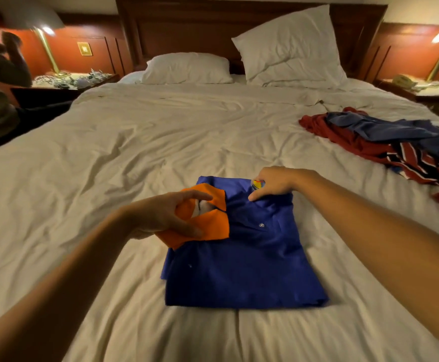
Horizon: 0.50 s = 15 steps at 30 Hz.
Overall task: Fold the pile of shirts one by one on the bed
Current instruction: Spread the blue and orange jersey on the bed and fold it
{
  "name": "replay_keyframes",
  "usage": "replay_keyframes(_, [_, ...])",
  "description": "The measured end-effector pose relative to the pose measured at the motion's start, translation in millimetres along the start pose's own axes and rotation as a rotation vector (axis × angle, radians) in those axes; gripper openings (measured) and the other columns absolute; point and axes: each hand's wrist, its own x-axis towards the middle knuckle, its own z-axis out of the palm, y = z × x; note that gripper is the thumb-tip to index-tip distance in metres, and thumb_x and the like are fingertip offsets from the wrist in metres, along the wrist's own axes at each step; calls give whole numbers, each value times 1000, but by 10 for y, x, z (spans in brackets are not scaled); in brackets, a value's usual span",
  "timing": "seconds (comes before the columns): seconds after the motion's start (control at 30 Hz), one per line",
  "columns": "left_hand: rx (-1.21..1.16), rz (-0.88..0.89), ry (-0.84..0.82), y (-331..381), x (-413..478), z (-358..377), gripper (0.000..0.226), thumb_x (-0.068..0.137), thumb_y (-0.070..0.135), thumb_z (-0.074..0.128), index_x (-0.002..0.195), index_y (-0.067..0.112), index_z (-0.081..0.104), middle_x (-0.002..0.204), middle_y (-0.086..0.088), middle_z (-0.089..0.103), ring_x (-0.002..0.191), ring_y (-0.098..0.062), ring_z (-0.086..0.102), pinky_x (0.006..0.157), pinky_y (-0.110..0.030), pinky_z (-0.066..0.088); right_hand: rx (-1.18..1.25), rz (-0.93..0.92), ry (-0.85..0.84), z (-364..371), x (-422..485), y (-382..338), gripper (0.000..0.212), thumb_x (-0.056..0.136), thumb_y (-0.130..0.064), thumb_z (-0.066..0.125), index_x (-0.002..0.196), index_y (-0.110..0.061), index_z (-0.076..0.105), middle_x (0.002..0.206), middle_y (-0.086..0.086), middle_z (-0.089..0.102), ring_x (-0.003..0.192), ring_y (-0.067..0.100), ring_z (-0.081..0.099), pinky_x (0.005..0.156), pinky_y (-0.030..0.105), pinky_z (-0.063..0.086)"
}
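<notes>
**Q:** Where is the shirt (241, 257)?

**A:** Folded into a blue rectangle, flat on the bed (134, 142), near the foot and at centre. Its orange collar (208, 226) is at the upper left. Both forearms reach over it from either side.

**Q:** And the hands?

**A:** The left hand (161, 215) grips the collar, thumb on its lower flap and fingers curved over the upper one. The right hand (273, 182) rests on the shirt's upper right corner, fingers bent down onto the fabric beside a coloured badge (257, 184). Whether it pinches the cloth or only presses it cannot be told.

**Q:** The remaining garments?

**A:** The pile (395, 142) of red, blue and striped cloth lies unfolded by the bed's right edge, well apart from both hands.
</notes>
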Motion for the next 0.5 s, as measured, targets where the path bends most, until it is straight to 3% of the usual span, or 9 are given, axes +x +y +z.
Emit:
replay_keyframes(0.1, [110, 2, -51, 447, -112, -200, 70, 76, 2, 80, 130, 41, 59, 125, 4, 61, 105, -15, 65, 80, -28, 59, 122, -49, 97, -290, -460, 5, 56, 84, -54, 72, 63, -17, 35, 59, -1, 35, 54, 16, 31, 56, 31, 26])
replay_keyframes(0.2, [239, -35, -120, 1033, -215, -518, 75, 78, 9, 79, 131, 55, 53, 134, 11, 52, 115, -20, 59, 84, -34, 59, 289, -110, 320, -522, -1036, 23, 49, 82, -49, 75, 68, -10, 49, 62, 0, 47, 59, 14, 42, 61, 33, 33])
replay_keyframes(0.27, [302, -31, -110, 1434, -264, -691, 73, 82, 8, 74, 133, 55, 50, 134, 15, 50, 114, -16, 59, 80, -28, 59, 504, -123, 446, -561, -1426, 35, 38, 83, -40, 77, 71, -12, 55, 63, -5, 53, 60, 10, 48, 62, 32, 37])
replay_keyframes(0.37, [371, -25, 8, 1773, -96, -770, 71, 86, 7, 72, 141, 42, 46, 133, 11, 51, 108, -11, 59, 76, -22, 57, 817, -35, 470, -304, -1825, 62, 21, 85, -34, 77, 90, -16, 68, 82, -5, 74, 77, 12, 70, 74, 32, 54])
replay_keyframes(0.43, [429, -64, 110, 1664, 160, -704, 76, 84, 10, 77, 147, 35, 42, 136, -1, 49, 103, -15, 57, 75, -24, 54, 944, 67, 479, 52, -1903, 92, 16, 87, -28, 76, 97, -18, 69, 89, 2, 76, 84, 21, 72, 80, 41, 57])
replay_keyframes(0.5, [486, -92, 246, 1345, 381, -505, 73, 85, 10, 78, 147, 24, 43, 136, -14, 54, 100, -21, 57, 74, -27, 48, 976, 194, 459, 461, -1926, 114, 13, 89, -20, 73, 98, -13, 67, 88, 7, 74, 80, 22, 69, 80, 40, 54])
